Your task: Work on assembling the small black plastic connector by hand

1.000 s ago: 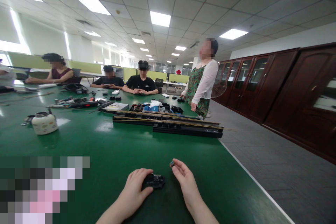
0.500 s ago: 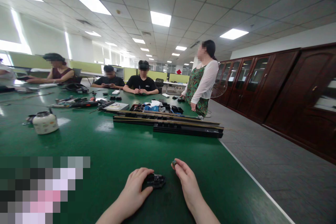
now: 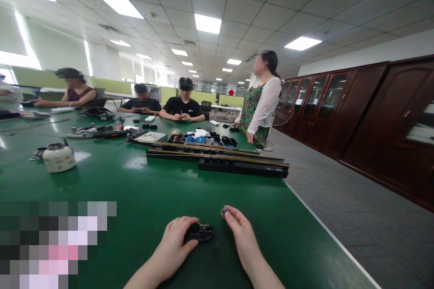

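Observation:
A small black mechanical part [image 3: 203,233], with raised detail on its upper face, rests on the green tabletop [image 3: 142,198]. My left hand [image 3: 176,241] grips it from the left, thumb at the near side and fingers at the far side. To the right of it, my right hand [image 3: 240,230] is raised slightly and pinches a small grey piece [image 3: 224,210] between thumb and fingertips. That piece is too small to name, and it is apart from the black part.
Long black rails [image 3: 242,169] with thin brass-coloured rods lie across the table ahead. A white pot [image 3: 58,158] stands at the left. Tools [image 3: 108,134] and a box of parts [image 3: 203,137] lie beyond. Several people sit around; one person [image 3: 259,99] stands at the right edge.
My right hand has turned the small grey piece slightly. The left hand and the black part stay in nearly the same place.

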Motion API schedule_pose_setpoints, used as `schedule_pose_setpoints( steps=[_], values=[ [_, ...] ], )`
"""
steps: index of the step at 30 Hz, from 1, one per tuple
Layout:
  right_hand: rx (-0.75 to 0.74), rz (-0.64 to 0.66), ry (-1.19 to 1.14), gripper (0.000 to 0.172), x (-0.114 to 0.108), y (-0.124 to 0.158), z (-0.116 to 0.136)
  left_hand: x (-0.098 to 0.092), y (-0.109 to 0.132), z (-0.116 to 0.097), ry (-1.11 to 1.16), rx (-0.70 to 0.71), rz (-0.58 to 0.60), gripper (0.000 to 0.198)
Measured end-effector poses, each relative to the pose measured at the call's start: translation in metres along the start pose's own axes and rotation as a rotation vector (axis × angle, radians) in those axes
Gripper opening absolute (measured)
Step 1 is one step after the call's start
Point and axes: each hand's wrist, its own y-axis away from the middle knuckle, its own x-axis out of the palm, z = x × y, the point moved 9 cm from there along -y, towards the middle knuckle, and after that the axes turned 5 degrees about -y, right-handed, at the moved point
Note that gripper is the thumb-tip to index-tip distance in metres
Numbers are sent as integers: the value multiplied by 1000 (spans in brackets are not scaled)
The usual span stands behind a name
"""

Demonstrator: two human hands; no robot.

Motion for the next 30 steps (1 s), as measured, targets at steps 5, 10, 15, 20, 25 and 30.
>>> schedule_pose_setpoints(
  steps=[5,10,15,20,25,30],
  values=[
    [-24,42,69,45,5,1,0,2,1,1,0,10,8,37],
    [-55,84,113,47,10,0,-5,3,0,1,-30,1,19,39],
    [-120,153,243,39,21,5,1,2,-1,-1,-33,-1,23,38],
    [-216,191,475,27,30,14,14,2,-1,0,-33,-2,15,39],
    [-282,238,599,21,39,20,16,3,0,2,-26,10,10,38],
    [-310,264,685,22,43,23,14,5,-1,3,-16,20,0,37]
  ],
)
